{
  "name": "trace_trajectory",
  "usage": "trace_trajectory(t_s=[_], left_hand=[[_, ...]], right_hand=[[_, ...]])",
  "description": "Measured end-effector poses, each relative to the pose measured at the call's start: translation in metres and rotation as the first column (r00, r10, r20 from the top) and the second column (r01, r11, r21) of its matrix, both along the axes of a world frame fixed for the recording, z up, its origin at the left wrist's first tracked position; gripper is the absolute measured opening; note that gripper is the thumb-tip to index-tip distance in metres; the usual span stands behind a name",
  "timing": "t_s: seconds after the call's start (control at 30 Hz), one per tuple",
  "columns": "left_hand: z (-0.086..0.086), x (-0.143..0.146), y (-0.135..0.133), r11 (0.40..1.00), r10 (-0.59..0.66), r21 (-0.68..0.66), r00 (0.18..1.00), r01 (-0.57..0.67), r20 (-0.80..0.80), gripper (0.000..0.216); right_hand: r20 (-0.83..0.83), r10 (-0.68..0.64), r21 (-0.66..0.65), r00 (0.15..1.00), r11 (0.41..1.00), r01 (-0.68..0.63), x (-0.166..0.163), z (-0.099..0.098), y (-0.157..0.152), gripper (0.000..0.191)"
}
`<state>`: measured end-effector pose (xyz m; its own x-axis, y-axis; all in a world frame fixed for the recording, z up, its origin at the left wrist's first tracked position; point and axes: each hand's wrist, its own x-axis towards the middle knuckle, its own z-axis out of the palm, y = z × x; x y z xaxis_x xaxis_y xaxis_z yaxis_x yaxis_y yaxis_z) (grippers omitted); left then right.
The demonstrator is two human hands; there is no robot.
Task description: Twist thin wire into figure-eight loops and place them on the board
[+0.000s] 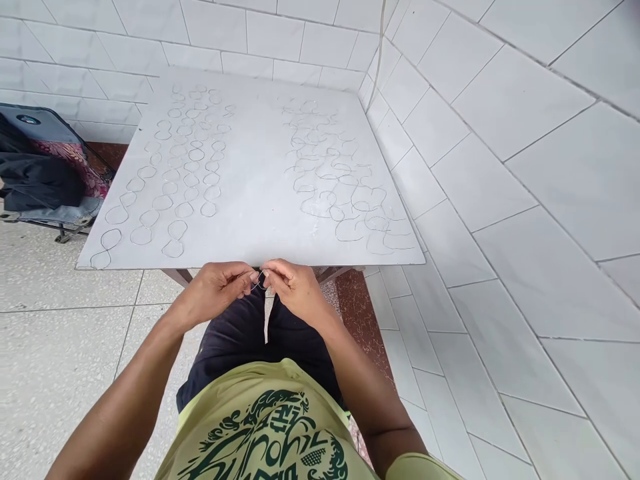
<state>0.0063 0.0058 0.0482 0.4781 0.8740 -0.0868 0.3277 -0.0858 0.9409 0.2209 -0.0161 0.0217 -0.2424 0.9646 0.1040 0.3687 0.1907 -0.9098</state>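
Both my hands meet just in front of the white tabletop's (255,227) near edge, above my lap. Between the fingertips of my left hand (220,287) and my right hand (295,287) is a thin wire (259,280), its small curve showing against my dark trousers. Each hand is closed in a pinch on it; the wire's ends are hidden by the fingers. On the left half of the table lie several wires bent into figure-eight shapes (175,239). Loosely curved open wires (350,231) are spread over the right half, some overlapping.
White tiled walls (500,187) border the table at the back and right, with a pale cable (380,60) hanging at the corner. A folding chair (50,167) with dark cloth on it stands left of the table. The floor (65,347) is speckled tile.
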Motion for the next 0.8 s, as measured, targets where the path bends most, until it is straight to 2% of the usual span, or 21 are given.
trace_trajectory(t_s=[0.07,0.17,0.27,0.4,0.5,0.67,0.8], left_hand=[[0.007,-0.004,0.005,1.000,0.016,-0.026,0.999,-0.014,0.050,0.031],[0.009,0.000,0.005,0.989,0.128,-0.098,0.971,-0.110,0.201,0.028],[0.001,0.009,-0.006,0.972,0.187,-0.191,0.940,-0.136,0.287,0.026],[-0.016,0.021,-0.023,0.947,0.250,-0.284,0.902,-0.152,0.353,0.025],[-0.022,0.026,-0.028,0.936,0.298,-0.299,0.875,-0.188,0.383,0.024],[-0.022,0.031,-0.032,0.955,0.234,-0.265,0.892,-0.136,0.386,0.024],[-0.029,0.036,-0.034,0.932,0.328,-0.277,0.870,-0.234,0.369,0.021]], right_hand=[[0.092,0.033,0.033,0.995,0.999,-0.036,0.001,0.002,-0.005,0.026],[0.135,-0.015,0.088,0.991,0.996,0.003,-0.004,0.000,-0.010,0.031],[0.179,-0.098,0.129,0.979,0.989,0.076,-0.011,-0.005,-0.012,0.031],[0.286,-0.157,0.104,0.945,0.986,0.133,-0.016,-0.010,-0.010,0.033],[0.418,-0.179,0.131,0.891,0.982,0.136,-0.018,-0.011,-0.008,0.032],[0.563,-0.217,0.144,0.798,0.976,0.163,-0.019,-0.013,-0.008,0.029],[0.553,-0.183,0.131,0.813,0.982,0.133,-0.018,-0.017,-0.008,0.028]])
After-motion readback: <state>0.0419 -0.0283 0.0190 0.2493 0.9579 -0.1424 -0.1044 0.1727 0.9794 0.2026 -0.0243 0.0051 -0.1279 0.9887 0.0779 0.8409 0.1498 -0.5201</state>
